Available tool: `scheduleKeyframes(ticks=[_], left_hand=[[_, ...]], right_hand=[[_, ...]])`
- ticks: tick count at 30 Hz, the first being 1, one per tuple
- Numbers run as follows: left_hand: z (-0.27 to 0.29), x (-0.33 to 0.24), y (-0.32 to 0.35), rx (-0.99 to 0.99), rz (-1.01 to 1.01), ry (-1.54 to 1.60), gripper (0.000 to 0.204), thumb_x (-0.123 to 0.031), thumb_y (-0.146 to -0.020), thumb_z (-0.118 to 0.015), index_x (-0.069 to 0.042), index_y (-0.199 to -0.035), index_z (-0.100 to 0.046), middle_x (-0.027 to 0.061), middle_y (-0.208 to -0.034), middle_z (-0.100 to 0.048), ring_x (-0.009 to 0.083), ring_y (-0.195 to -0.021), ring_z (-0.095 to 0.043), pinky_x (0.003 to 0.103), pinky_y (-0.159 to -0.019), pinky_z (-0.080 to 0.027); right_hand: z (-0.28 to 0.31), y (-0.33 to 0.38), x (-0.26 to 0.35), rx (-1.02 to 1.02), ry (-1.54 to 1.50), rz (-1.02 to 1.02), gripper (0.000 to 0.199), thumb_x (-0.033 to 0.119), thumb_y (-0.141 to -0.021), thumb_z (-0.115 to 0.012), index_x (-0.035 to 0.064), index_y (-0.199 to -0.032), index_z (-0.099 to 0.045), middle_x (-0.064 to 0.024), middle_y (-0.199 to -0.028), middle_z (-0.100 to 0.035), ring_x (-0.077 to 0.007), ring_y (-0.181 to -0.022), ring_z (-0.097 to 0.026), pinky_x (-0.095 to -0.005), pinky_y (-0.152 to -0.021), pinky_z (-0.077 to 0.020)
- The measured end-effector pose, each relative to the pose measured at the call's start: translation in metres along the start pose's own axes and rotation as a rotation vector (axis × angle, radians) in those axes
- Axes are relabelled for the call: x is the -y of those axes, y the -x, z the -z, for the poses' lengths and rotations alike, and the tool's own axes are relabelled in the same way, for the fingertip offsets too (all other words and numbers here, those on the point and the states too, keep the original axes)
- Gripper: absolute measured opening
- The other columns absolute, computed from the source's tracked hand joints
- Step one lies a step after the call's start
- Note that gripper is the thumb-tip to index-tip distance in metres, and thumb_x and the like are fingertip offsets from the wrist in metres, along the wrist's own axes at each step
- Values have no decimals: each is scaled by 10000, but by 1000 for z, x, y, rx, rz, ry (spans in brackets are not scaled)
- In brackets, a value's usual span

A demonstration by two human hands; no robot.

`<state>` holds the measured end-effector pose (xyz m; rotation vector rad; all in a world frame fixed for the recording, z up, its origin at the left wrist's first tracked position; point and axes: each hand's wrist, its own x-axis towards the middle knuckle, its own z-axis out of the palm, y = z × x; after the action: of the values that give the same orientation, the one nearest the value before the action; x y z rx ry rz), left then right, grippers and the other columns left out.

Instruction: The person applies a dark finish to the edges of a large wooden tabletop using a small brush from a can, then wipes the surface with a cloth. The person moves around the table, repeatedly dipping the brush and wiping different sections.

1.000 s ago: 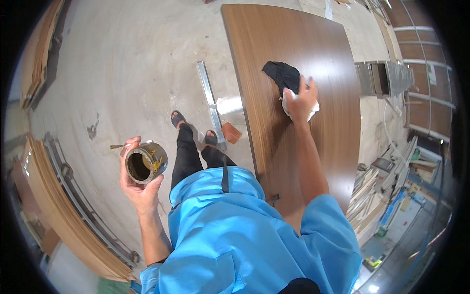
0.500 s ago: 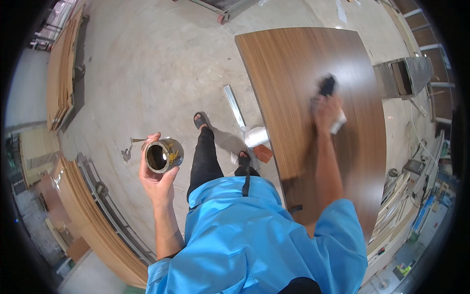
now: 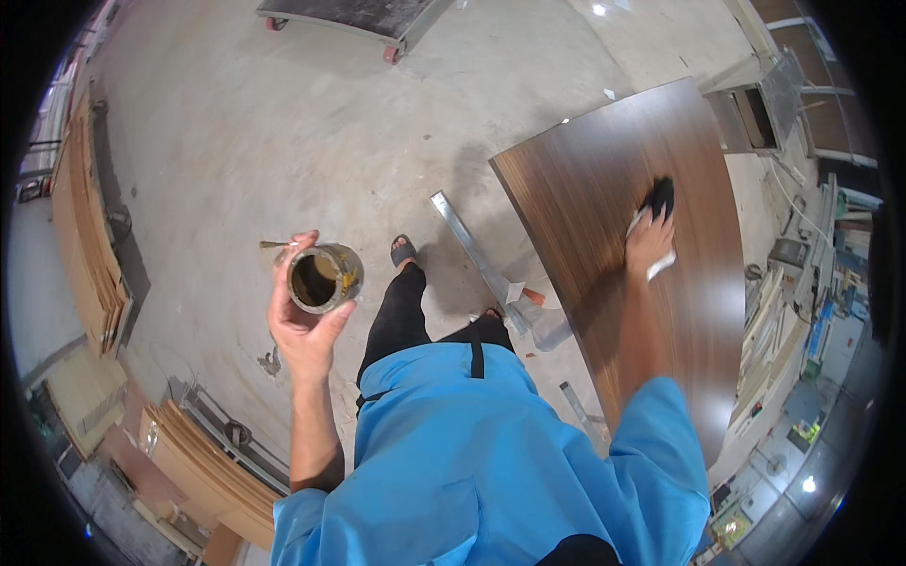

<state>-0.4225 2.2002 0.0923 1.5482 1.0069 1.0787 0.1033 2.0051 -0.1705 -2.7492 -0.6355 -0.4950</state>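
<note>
My left hand is wrapped round an open glass jar with yellow-brown stains on its side and a dark inside. A thin small brush sticks out sideways by the fingertips of that hand. On the right, a large wood-grain panel lies raised above the floor. My right hand presses a white cloth flat on the panel, with part of the cloth showing on both sides of the fingers. Just beyond the fingertips is a black patch; whether it is a shadow or a thing I cannot tell.
Metal bars lie on the floor between my feet and the panel. A wheeled platform stands at the far side. Stacked boards lean at the left. Wood strips and a metal box are beyond the panel.
My right hand has slid with the cloth slightly to the right and nearer on the panel. The view has turned a little; my left hand still holds the jar.
</note>
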Motion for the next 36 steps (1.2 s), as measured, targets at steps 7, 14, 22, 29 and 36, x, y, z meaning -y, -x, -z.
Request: scheduleKeyframes(ticks=[7,14,22,29,36], left_hand=[[27,25,-80,34,-1,69,796,-160,-763,-856,25,-1469,-541,170,-1521,-529,288,-1430,-499,427,-1168,-440],[18,-3,-120,190,-4,89,816,-120,-779,-863,44,-1495,-507,178,-1539,-508,304,-1428,-498,439,-1148,-471],[15,39,-246,176,42,61,828,-67,-757,-812,39,-1512,-489,184,-1538,-502,303,-1429,-493,445,-1148,-469],[-51,-30,-330,323,49,9,837,-90,-755,-815,35,-1512,-481,178,-1520,-510,291,-1378,-531,433,-1132,-479],[-149,-20,-477,619,-120,44,804,-92,-804,-819,38,-1518,-472,171,-1544,-491,268,-1350,-551,413,-1134,-463]], right_hand=[[15,149,148,141,-417,333,636,234,-886,-726,101,-1488,-568,-159,-1616,-452,-395,-1518,-360,-574,-1251,-240],[68,28,132,232,-330,-9,526,237,-894,-714,99,-1396,-640,-185,-1511,-553,-401,-1398,-482,-559,-1173,-343],[5,223,-100,305,489,-1087,490,434,-1050,-465,159,-1419,-635,-176,-1519,-549,-461,-1368,-497,-564,-1132,-408],[-12,-3,49,-98,207,-775,509,355,-983,-621,3,-1348,-654,-268,-1382,-606,-470,-1295,-521,-571,-1127,-392],[-82,-99,242,-93,-326,-322,638,95,-758,-773,91,-1379,-624,-190,-1485,-531,-411,-1350,-483,-547,-1137,-390]])
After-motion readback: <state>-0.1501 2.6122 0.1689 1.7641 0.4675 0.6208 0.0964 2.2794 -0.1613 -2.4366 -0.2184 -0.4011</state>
